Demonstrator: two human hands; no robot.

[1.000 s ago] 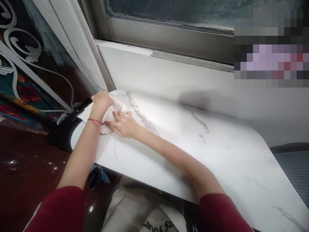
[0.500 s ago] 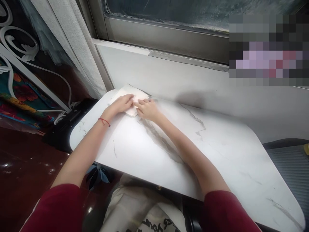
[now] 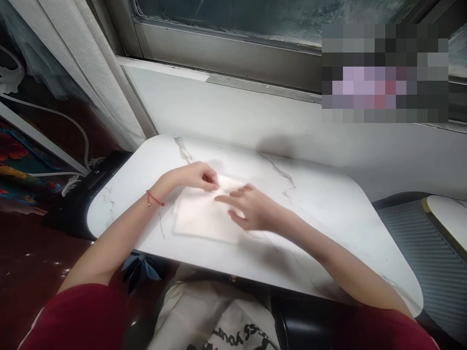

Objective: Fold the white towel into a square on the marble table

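A thin white sheet (image 3: 204, 214), paper or tissue by its look, lies over the middle-left of the white marbled table (image 3: 328, 209). Its edges are soft and slightly blurred. My left hand (image 3: 199, 176), with a red cord bracelet on the wrist, has thumb and fingers pinched on the sheet's far edge. Over the sheet's right side is my right hand (image 3: 251, 209); the index finger points left towards the left fingertips and the thumb stands apart below it. Whether the right fingertips touch the sheet is hard to tell.
Behind the table rises a white wall panel (image 3: 219, 112) under a metal window frame (image 3: 226, 48). A pale curtain (image 3: 91, 63) hangs at the left. A grey ribbed seat (image 3: 416, 243) stands right, and a cloth bag with black lettering (image 3: 219, 311) is below the near edge.
Both hands have come from the table's far left towards me and to the right. The white sheet is nearer and shows larger. My left fingers now pinch its edge; the view has shifted right.
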